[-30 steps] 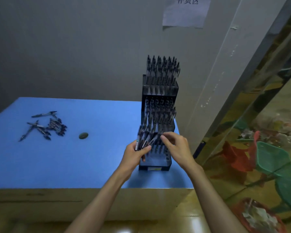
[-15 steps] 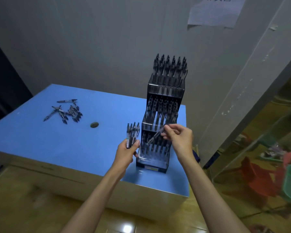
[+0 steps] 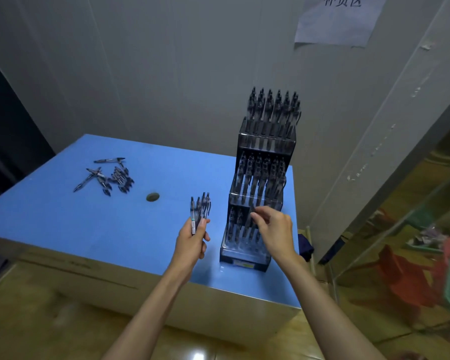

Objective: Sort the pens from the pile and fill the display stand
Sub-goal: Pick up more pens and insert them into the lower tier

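A black three-tier display stand point(image 3: 244, 261) stands near the right edge of the blue table point(image 3: 89, 224); its top and middle tiers hold several dark pens upright. My right hand point(image 3: 276, 229) is at the lowest tier, its fingertips pinching the top of a pen point(image 3: 248, 224) that stands nearly upright among the slots. My left hand point(image 3: 191, 242) hovers just left of the stand and grips a bundle of pens point(image 3: 200, 206), tips up. A loose pile of pens point(image 3: 115, 178) lies far left on the table.
A small round dark object point(image 3: 152, 197) lies on the table between the pile and the stand. A grey wall with a paper sheet point(image 3: 338, 22) rises behind. Red and green plastic items point(image 3: 405, 276) sit on the floor to the right.
My right hand has lowered the slanted pen into the lowest tier, where it now stands nearly upright. My left hand, with its bundle, has drawn away to the left of the stand.
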Tool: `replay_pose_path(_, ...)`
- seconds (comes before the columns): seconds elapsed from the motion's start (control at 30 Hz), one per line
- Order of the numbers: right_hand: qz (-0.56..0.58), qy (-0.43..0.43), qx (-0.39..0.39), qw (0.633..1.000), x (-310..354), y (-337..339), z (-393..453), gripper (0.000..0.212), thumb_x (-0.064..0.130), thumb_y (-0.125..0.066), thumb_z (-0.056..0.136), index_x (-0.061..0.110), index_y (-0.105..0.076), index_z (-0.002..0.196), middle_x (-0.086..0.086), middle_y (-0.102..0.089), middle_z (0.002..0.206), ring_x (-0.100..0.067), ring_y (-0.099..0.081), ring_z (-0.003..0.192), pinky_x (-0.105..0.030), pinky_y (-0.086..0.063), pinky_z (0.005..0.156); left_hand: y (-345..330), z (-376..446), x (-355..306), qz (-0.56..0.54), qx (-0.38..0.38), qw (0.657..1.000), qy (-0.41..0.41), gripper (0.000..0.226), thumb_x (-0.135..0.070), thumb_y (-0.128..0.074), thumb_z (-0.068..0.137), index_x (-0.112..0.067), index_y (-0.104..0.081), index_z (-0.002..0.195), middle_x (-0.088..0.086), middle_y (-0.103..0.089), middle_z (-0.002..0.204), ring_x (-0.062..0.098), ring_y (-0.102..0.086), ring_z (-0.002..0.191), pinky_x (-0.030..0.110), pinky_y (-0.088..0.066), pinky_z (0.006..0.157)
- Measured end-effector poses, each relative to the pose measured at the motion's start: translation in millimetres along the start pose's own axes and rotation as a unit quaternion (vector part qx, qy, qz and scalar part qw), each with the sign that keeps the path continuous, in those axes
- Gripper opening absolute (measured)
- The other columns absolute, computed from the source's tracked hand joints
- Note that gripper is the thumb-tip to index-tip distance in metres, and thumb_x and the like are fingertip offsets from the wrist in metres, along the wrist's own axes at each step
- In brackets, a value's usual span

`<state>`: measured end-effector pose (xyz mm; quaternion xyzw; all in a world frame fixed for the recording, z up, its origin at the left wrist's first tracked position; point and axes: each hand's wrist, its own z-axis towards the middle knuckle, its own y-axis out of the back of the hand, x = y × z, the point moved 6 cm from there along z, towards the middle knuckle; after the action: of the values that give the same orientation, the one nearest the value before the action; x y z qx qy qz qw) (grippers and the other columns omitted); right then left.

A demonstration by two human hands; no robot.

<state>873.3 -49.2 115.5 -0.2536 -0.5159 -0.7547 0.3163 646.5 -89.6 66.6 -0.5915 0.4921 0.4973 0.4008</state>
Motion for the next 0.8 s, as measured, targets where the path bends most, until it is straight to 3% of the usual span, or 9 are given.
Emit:
replay_pose_path(0.2, -0.014, -0.015, -0.003, 1.0, -5.8, -9.4, -9.6, 0.02, 0.019, -0.072, 0.091, 0.008, -0.076, 0.107, -0.004, -0.078, 0.092, -0.017, -0.073, 0.084, -0.03, -0.058, 0.083, -1.8, -0.8, -0.7, -0.006, 0.014, 1.0, -0.001, 0.024, -0.039, -0.047, 0.106, -0.023, -0.064, 0.11, -0.002, -0.052, 0.07, 0.009, -0.035, 0.049, 0.022, -0.026, 0.044)
replay_pose_path(0.4, -0.062, -0.056, 0.045, 0.995, -22.3, -21.7, -16.4, 0.02, 0.028, -0.072, 0.091, 0.016, -0.078, 0.106, 0.001, -0.078, 0.096, -0.018, -0.072, 0.089, -0.037, -0.058, 0.083, -9.0, -4.6, -2.0, -0.006, 0.023, 1.0, 0.002, 0.022, -0.034, -0.048, 0.107, -0.018, -0.062, 0.111, -0.002, -0.058, 0.074, 0.009, -0.033, 0.05, 0.018, -0.027, 0.043)
replay_pose_path(0.6, -0.089, -0.069, 0.072, 0.991, -26.2, -22.7, -14.4, 0.017, 0.032, -0.074, 0.089, 0.019, -0.08, 0.097, 0.005, -0.077, 0.087, -0.014, -0.071, 0.083, -0.035, -0.058, 0.079, -16.6, -10.2, -5.8, -0.032, 0.023, 0.999, 0.003, 0.018, -0.032, -0.055, 0.104, -0.015, -0.06, 0.104, 0.0, -0.065, 0.077, 0.008, -0.037, 0.05, 0.018, -0.03, 0.044)
replay_pose_path(0.7, -0.051, -0.101, 0.071, 0.991, -32.5, -16.1, -13.5, 0.011, 0.034, -0.078, 0.085, 0.024, -0.08, 0.088, 0.011, -0.075, 0.077, -0.004, -0.069, 0.075, -0.03, -0.058, 0.075, -21.2, -12.1, -9.2, -0.047, 0.03, 0.998, 0.004, 0.017, -0.03, -0.058, 0.102, -0.014, -0.062, 0.105, 0.0, -0.066, 0.077, 0.008, -0.037, 0.049, 0.018, -0.03, 0.044)
replay_pose_path(0.8, 0.141, -0.185, 0.08, 0.969, -31.6, -10.0, -12.6, 0.011, 0.031, -0.077, 0.087, 0.021, -0.078, 0.091, 0.006, -0.076, 0.078, -0.012, -0.073, 0.078, -0.031, -0.06, 0.076, -28.5, -12.7, -8.4, -0.052, 0.041, 0.998, 0.012, 0.018, -0.031, -0.062, 0.101, -0.013, -0.064, 0.104, 0.001, -0.067, 0.078, 0.009, -0.038, 0.049, 0.019, -0.029, 0.045)
